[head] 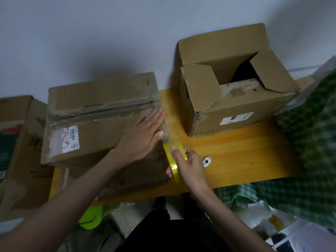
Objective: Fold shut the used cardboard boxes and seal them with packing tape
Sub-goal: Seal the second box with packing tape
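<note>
Two hands at work on one closed cardboard box (101,115), on a yellow wooden table (236,153). Left hand (143,135) lies flat on the box top near its right edge — fingers straight, pressing the flaps down, tips reaching just past the torn centre seam's right end. Right hand (189,166) grips a roll of yellowish packing tape (174,160), fingers curled round it, thumb over the top. Roll sits just below and right of the flat left hand, against the box's right side wall; a faint clear strip seems to run up from the roll toward the top edge — too blurred to be sure.

Beyond the roll hand, farther right, a second box (234,91) stands with flaps open. Just right of the gripping hand, a small white object (207,161) rests on the table. Left of the pressed box, another carton (16,142). Green checked cloth (312,142) at far right.
</note>
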`<state>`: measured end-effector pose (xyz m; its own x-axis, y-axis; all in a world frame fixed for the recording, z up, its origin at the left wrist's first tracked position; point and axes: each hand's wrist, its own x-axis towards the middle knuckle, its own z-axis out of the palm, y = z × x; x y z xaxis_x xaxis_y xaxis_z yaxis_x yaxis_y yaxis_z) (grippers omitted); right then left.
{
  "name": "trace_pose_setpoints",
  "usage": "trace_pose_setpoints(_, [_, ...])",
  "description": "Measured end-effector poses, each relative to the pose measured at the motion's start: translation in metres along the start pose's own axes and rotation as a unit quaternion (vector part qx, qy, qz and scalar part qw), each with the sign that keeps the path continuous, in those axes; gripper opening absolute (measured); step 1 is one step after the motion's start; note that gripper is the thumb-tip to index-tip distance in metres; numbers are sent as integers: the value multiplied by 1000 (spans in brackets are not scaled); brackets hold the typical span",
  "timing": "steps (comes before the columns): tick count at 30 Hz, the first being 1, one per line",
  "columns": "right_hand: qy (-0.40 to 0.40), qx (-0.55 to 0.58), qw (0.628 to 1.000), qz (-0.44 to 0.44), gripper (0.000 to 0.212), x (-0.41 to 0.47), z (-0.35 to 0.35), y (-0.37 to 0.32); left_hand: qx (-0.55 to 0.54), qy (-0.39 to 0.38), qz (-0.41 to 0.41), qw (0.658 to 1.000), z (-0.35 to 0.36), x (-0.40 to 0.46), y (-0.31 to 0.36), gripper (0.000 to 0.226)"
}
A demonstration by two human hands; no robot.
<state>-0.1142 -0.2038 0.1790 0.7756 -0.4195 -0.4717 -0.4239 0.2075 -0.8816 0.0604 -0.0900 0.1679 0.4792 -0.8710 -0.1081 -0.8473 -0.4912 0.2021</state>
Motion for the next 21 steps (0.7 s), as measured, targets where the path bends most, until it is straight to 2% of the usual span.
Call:
trace_pose_setpoints(2, [-4,14,1000,24,16,-2,0,7,-12,-3,-2,1000,-2,3,1,62])
trace_pose_setpoints(3, [-3,17,999,30,18,-1,-1,12,-15,-6,-3,1000,-3,5,2,61])
trace_pose_setpoints(10, [-68,25,997,24,47,26,-8,41,-20,7,-42,999,2,12,17,66])
trace_pose_setpoints(14, [-87,36,996,-4,35,41,-13,53,2,27,-48,998,7,10,19,66])
trace_pose_setpoints(17, [-46,17,999,-9,44,54,-26,60,10,30,-50,998,9,9,18,67])
trace_pose_setpoints(19, [22,35,999,-28,37,66,-43,68,22,33,-54,998,11,9,18,66])
trace_pose_setpoints(21, [87,-47,993,-57,26,90,-69,92,30,36,-59,997,13,9,19,65])
